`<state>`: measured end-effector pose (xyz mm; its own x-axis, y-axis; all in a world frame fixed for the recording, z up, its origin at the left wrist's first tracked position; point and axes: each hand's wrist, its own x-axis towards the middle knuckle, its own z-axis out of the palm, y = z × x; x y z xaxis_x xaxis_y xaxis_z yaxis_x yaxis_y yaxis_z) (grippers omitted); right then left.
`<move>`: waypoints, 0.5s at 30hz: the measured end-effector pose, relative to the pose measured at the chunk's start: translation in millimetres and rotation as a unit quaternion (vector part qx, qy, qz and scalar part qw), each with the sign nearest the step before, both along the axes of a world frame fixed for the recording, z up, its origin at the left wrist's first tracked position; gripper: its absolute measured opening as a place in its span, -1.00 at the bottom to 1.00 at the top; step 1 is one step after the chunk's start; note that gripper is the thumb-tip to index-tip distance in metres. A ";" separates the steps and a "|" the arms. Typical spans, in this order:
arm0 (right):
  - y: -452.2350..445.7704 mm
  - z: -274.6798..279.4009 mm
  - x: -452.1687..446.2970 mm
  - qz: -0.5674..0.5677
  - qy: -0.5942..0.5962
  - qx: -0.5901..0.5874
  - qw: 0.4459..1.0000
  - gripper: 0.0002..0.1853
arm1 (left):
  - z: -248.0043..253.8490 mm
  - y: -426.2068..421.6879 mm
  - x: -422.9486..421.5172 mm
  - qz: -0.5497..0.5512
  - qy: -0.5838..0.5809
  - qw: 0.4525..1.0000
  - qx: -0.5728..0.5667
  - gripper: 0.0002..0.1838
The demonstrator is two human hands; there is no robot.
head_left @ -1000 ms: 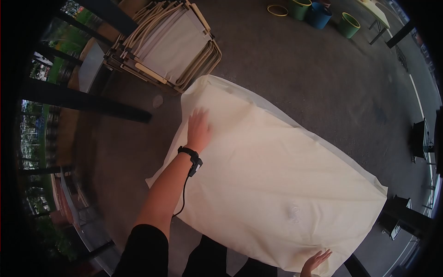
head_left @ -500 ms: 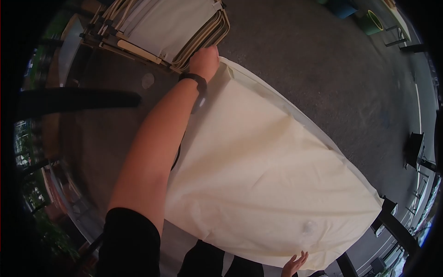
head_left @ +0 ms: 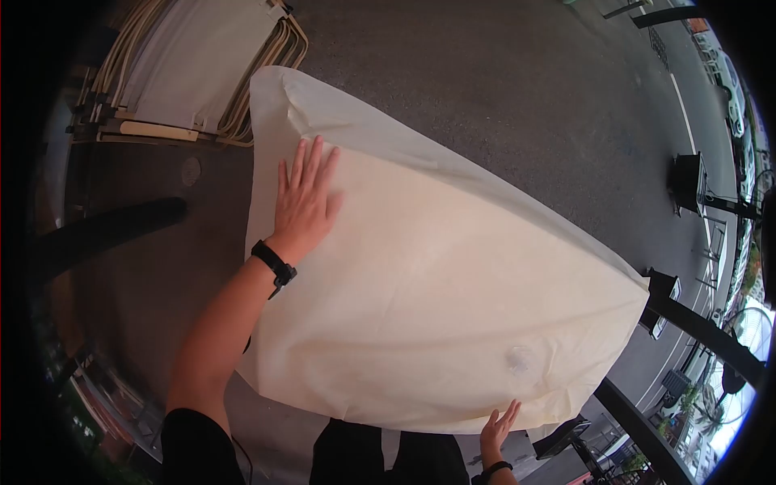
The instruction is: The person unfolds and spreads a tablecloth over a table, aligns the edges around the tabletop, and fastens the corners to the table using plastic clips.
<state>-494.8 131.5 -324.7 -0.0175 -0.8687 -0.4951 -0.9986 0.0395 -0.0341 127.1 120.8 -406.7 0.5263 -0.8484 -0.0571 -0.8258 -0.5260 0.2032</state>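
A cream tablecloth is spread over what looks like a table, its far edge hanging down in a paler fold. My left hand lies flat on the far left part of the cloth, fingers stretched out, with a dark watch on the wrist. At the near right edge, my right hand is held with its fingers extended over the cloth's border, gripping nothing. Close to it on the cloth is a small, clear, crumpled-looking patch whose kind I cannot make out. The table underneath is hidden.
Folded chairs with pale fabric and tan frames are stacked at the far left. A dark post stands blurred at left. On the right are a black box-like object and dark beams. Grey pavement surrounds everything.
My left hand has let go of the cloth's far left corner and now rests flat, nearer to me. That corner has spread out and droops. My right hand stays at the near edge.
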 end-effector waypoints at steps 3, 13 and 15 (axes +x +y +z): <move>7.4 0.7 5.7 -0.016 -0.041 0.013 0.999 -0.30 | -11.8 1.6 13.7 -0.006 -0.020 1.000 -0.019 -0.32; 33.3 10.5 -36.1 -0.037 -0.144 -0.058 0.987 -0.38 | 13.4 16.0 -16.8 -0.005 -0.046 0.996 -0.074 -0.44; 37.7 5.2 -67.9 -0.074 -0.125 -0.093 0.985 -0.42 | 35.5 15.0 -58.8 -0.022 -0.012 0.997 -0.070 -0.44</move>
